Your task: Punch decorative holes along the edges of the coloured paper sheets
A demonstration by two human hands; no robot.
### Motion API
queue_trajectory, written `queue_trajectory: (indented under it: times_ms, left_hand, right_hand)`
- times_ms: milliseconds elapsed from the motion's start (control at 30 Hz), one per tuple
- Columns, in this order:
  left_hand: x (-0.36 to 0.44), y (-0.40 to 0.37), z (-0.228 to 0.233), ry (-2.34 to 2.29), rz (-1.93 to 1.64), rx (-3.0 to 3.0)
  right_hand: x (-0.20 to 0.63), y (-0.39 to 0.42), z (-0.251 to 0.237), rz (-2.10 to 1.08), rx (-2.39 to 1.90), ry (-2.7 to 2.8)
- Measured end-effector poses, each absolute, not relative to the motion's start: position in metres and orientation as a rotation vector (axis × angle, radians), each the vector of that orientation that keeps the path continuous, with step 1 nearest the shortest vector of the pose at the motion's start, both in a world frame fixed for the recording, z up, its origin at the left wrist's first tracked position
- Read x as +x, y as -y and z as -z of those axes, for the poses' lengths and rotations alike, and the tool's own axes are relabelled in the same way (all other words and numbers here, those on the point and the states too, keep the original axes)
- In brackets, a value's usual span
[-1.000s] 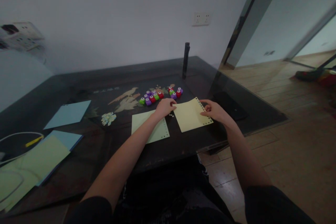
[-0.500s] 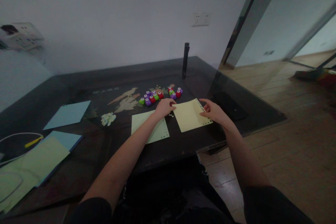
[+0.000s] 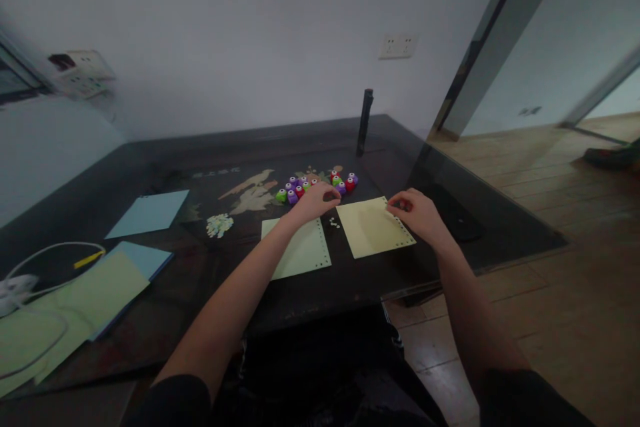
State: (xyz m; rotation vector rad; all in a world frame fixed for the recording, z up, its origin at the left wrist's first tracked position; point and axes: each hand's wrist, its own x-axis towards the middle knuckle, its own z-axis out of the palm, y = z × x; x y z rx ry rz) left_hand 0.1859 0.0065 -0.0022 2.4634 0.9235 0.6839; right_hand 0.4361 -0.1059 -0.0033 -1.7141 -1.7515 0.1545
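Observation:
A pale yellow sheet [image 3: 373,235] with punched holes along its edges lies flat near the table's front edge. My right hand [image 3: 419,215] rests at its far right corner, fingers curled around what looks like a small red punch [image 3: 401,205]. My left hand [image 3: 316,200] is off the sheet, fingertips curled against a cluster of several small purple, green and red punches [image 3: 300,188]. Whether it grips one is hidden. A green sheet [image 3: 300,250] with a holed edge lies under my left forearm. Tiny paper dots [image 3: 334,222] lie between the sheets.
The dark glass-topped table [image 3: 150,167] carries a blue sheet [image 3: 149,213] and a stack of green and blue sheets [image 3: 90,297] at the left, with a white cable [image 3: 35,267] on them. A black post [image 3: 365,121] stands at the back. A black phone [image 3: 457,220] lies to the right.
My left hand has let go of the yellow sheet's near-left corner and moved up to the punches. The sheet now lies flat. The view has shifted slightly.

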Motion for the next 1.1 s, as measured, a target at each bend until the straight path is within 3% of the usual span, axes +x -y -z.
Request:
queue_trajectory:
  times_ms: [200, 400, 667, 1100]
  left_hand:
    - [0.104, 0.005, -0.007, -1.138, -0.633, 2.406]
    - [0.061, 0.016, 0.025, -1.347, -0.571, 2.505]
    - [0.056, 0.022, 0.034, -1.449, -0.244, 2.552]
    - [0.057, 0.026, 0.029, -1.406, -0.296, 2.570]
  right_hand:
    - [0.362, 0.076, -0.036, -0.225, -1.489, 1.927]
    - [0.292, 0.043, -0.010, -0.191, -1.579, 2.377]
    - [0.295, 0.037, 0.026, -0.023, -1.520, 2.548]
    - [0.293, 0.038, 0.023, 0.003, -1.455, 2.456]
